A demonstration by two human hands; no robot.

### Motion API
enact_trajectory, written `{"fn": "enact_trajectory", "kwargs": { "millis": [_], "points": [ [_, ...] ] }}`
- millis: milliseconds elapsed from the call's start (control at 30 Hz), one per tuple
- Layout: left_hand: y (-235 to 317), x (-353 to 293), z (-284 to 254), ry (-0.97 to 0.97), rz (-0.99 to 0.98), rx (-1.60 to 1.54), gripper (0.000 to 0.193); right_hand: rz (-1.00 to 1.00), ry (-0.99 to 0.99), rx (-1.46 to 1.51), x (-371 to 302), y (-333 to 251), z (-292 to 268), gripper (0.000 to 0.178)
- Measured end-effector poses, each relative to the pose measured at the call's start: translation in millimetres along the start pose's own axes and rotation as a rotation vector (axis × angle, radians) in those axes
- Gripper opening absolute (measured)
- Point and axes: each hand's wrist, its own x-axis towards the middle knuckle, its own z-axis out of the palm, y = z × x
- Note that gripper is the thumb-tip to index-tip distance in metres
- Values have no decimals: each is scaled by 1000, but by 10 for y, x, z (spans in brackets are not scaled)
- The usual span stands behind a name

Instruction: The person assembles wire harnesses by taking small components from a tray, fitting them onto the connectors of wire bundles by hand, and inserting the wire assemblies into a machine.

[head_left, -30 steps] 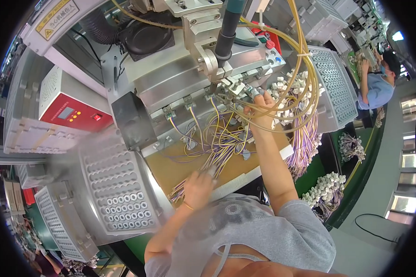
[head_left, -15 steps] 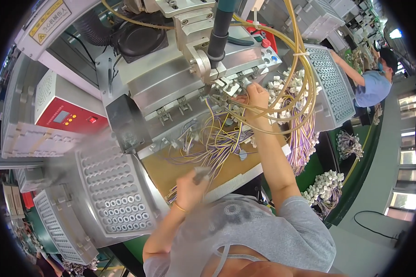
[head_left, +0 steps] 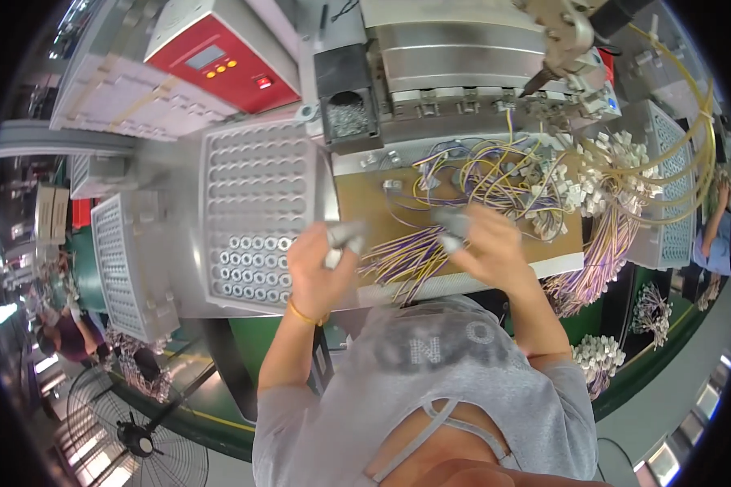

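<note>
My left hand (head_left: 321,272) hovers over the right edge of a grey moulded tray (head_left: 256,215), near its filled rows. Pale covers sit on its fingertips; motion smears them, so I cannot tell whether anything is pinched there. My right hand (head_left: 495,247) is above the brown work board (head_left: 365,199), its covered thumb and forefinger stretched and apart, with nothing visible between them. Between and below the hands lies a bundle of yellow and purple wires (head_left: 406,256). Ring-shaped metal parts (head_left: 252,268) fill the tray's near rows. A tangle of wires (head_left: 503,174) with small connectors lies farther back.
A metal fixture machine (head_left: 467,61) spans the back, with a black bin (head_left: 349,114) of small bits at its left. Behind the tray stands a red-fronted control box (head_left: 227,65). Yellow hoses (head_left: 698,154) loop at the right, near hanging wire bundles (head_left: 601,252).
My right hand has left the machine's clamps and come back over the board. My left hand has moved from the wires to the tray's edge. The view has swung left.
</note>
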Motion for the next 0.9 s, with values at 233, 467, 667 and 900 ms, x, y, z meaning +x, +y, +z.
{"fn": "enact_trajectory", "kwargs": {
  "millis": [233, 467, 667, 900],
  "points": [
    [-1606, -335, -575, 390, -305, 581, 18, -213, -333, -228, -64, 144, 681, 20],
    [-2475, -1257, -853, 226, -430, 1474, 39, -88, -239, 68, 76, 47, 338, 15],
    [-2083, -870, -875, 357, -633, 651, 29, 114, -56, 391, 177, -149, 27, 10],
    [-104, 37, 239, 5, -575, -987, 33, 329, -21, 396, 164, -143, -42, 15]
  ]
}}
